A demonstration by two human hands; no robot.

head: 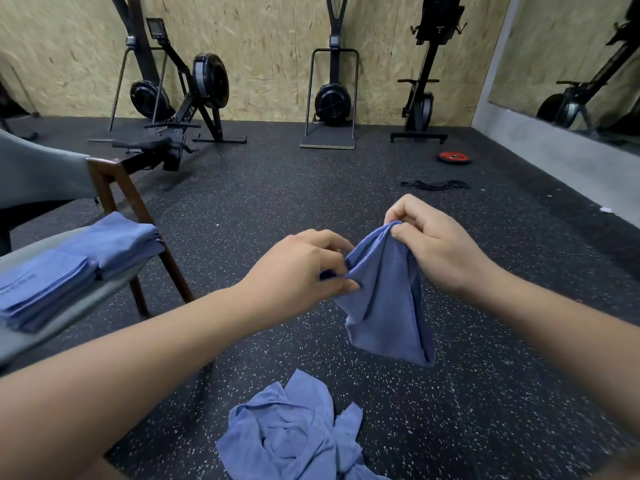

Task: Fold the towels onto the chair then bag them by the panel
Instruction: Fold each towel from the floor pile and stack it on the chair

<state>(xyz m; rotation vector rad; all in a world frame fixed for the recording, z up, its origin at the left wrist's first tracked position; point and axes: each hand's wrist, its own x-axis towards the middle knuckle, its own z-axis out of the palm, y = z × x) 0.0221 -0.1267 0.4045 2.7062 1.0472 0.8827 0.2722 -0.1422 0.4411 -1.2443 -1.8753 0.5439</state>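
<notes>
A blue towel [384, 303] hangs in the air in front of me, bunched and drooping. My right hand [433, 244] pinches its top edge between thumb and fingers. My left hand [304, 268] pinches another part of the towel's edge lower on the left. Below, a crumpled heap of blue towels [294, 434] lies on the floor. On the grey seat of the wooden chair [114, 188] at the left lie two stacks of folded blue towels [79, 265].
Black speckled rubber floor all round. Rowing and ski machines [194, 91] stand along the chipboard wall at the back. A red weight plate [453, 157] and black bands [436, 184] lie on the floor at the right. A mirror runs along the right wall.
</notes>
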